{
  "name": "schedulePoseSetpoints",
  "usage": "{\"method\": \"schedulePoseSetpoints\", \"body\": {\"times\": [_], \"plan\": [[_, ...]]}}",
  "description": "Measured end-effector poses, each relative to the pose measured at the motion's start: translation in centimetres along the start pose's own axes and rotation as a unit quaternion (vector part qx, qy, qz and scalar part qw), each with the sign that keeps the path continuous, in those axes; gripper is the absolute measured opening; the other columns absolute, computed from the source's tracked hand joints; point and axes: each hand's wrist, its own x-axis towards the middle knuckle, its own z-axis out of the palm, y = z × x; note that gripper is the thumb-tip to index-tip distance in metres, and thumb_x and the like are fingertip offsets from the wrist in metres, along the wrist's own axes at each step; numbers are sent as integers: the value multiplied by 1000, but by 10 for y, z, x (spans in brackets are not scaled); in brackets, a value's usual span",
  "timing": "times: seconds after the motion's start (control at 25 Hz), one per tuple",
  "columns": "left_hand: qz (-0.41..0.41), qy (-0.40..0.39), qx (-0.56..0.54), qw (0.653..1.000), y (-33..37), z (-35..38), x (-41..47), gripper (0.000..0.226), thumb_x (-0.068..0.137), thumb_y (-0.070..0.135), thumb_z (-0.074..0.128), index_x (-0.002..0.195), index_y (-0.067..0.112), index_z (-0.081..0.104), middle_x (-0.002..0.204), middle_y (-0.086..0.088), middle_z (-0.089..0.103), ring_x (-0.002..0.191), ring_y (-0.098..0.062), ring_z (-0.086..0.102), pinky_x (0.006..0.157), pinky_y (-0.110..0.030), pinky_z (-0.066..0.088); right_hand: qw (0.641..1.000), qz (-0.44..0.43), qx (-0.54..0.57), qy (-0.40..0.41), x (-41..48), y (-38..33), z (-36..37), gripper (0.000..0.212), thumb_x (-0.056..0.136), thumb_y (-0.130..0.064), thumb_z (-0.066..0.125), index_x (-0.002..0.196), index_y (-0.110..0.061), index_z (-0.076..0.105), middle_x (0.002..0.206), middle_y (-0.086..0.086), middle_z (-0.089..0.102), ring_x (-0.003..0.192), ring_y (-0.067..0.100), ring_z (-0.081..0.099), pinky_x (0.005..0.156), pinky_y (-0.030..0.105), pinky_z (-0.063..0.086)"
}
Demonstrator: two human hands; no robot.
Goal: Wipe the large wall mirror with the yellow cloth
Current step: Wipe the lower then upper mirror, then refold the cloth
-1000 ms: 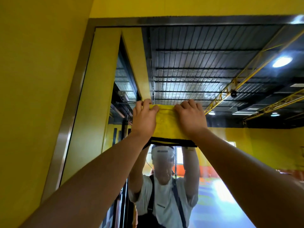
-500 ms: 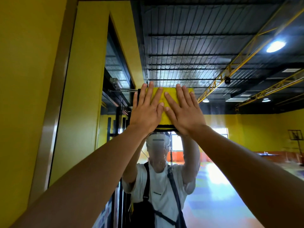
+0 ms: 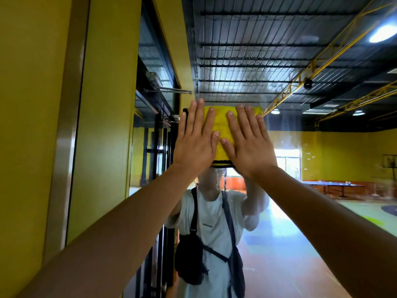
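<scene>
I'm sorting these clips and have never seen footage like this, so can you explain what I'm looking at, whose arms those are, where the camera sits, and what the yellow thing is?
There is no machine here. The camera is worn on a person's head and looks forward, so the two bare arms reaching in from the bottom corners are the wearer's own. In front of them is a large wall mirror with a metal frame, set in a yellow wall. The person you see in the glass is the wearer's reflection, and the ceiling and hall are reflections of the room behind. The yellow thing is a folded cloth with a dark edge. The left hand and right hand lie flat on it, fingers spread, pressing it against the glass. Neither hand grips it.
</scene>
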Motion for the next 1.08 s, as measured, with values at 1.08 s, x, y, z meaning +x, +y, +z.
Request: {"method": "schedulePoseSetpoints", "body": {"times": [1.08], "plan": [[34, -43, -36, 998, 45, 20, -225, 62, 108, 38, 33, 157, 2, 23, 166, -17, 16, 155, -31, 12, 122, -51, 24, 996, -5, 65, -68, -219, -71, -25, 65, 107, -46, 45, 157, -6, 34, 165, 24, 23, 154, 42, 19, 118, 62, 30]]}}
